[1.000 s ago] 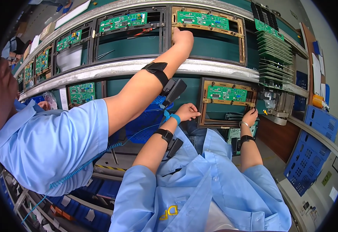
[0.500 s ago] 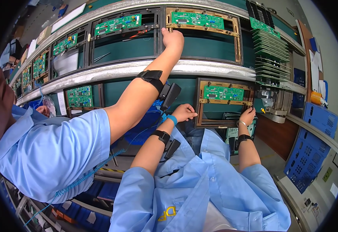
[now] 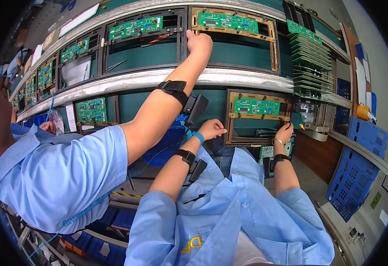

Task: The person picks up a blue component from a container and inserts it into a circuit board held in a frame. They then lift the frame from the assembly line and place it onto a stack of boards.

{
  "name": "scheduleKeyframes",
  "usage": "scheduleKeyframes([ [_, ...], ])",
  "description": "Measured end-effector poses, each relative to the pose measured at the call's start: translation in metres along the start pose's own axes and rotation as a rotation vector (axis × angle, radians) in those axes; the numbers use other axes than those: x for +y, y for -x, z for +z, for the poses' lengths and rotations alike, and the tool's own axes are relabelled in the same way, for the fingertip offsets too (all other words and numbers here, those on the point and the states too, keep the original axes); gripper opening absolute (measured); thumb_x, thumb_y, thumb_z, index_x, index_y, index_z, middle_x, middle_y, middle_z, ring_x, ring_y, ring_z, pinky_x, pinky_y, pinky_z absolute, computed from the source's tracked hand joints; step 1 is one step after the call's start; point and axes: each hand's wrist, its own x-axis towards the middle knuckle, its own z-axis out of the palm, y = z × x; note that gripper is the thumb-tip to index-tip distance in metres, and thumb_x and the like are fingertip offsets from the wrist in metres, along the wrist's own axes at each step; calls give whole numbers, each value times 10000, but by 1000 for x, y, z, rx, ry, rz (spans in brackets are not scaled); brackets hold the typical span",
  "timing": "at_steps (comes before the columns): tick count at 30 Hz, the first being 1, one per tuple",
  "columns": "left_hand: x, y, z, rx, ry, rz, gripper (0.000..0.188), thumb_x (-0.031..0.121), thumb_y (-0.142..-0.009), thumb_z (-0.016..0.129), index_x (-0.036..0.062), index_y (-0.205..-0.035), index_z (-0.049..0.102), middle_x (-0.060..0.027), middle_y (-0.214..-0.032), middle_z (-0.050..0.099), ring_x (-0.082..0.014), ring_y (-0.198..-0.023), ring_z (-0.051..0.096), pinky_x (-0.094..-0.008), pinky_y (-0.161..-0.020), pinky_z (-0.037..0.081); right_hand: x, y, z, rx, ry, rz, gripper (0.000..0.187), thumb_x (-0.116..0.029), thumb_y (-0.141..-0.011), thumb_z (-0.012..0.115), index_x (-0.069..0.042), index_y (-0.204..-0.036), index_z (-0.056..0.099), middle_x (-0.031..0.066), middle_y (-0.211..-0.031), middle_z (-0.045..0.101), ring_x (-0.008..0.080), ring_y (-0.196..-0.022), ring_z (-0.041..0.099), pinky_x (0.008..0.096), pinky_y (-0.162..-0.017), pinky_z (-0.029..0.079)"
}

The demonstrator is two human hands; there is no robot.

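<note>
A dark rectangular carrier frame (image 3: 228, 113) with brown crossbars is in front of me, near side of the rails. Its upper part bears a green circuit board (image 3: 257, 106). My left hand (image 3: 212, 129), with a blue wrist strap, has its curled fingertips at the frame's left side. On the opposite side my right hand (image 3: 284, 133) pinches the frame near the lower right corner. Farther off, a co-worker's hand (image 3: 199, 44) reaches in from the left and touches another carrier frame (image 3: 274, 48) holding a green circuit board (image 3: 227, 23).
Several carrier frames with boards run leftward along the metal rail (image 3: 149, 80). A rack of upright green boards (image 3: 311, 57) stands right of my frame. Blue perforated crates (image 3: 351, 181) are at the far right. The co-worker's blue sleeve (image 3: 70, 173) takes up the left side.
The far carrier frame and the co-worker's hand on it have shifted slightly to the right. My two hands and the near frame stay in place.
</note>
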Motion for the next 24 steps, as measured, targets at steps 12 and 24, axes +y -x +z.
scheduleKeyframes([
  [12, 18, 6, 13, 167, -450, 182, 349, 305, -685, 672, 7, -708, 493, -102, -592, 527, -257, -565, 545, -329, -525, 434, 0, -1, 0, -17, -1, -1, 402, -373, -886, 314, -109, -1146, 471, 103, -1125, 514, 316, -1005, 485, 415, -821, 375],
  [24, 14, -3, 22, 184, -721, 193, 326, 288, -780, 568, -8, -797, 432, -162, -683, 554, -358, -653, 550, -433, -573, 432, 3, -1, 0, -22, 4, -19, 431, -398, -889, 290, -111, -1168, 452, 111, -1150, 500, 337, -1006, 480, 425, -812, 384],
])
